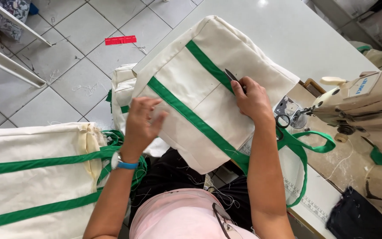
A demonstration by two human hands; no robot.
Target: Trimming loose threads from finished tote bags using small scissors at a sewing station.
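The left hand (140, 126) lies open on the cream bag (200, 93), steadying it, while the right hand (253, 99) grips small scissors (231, 76) at the green strap (186, 113).

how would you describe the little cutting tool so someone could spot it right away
Start at the white sewing table and find the cream bag with green straps lying across its near corner. The right hand rests on that bag's upper strap, holding small dark snips. Their pointed metal tip against the green strap is the only dark, sharp thing on the cloth.
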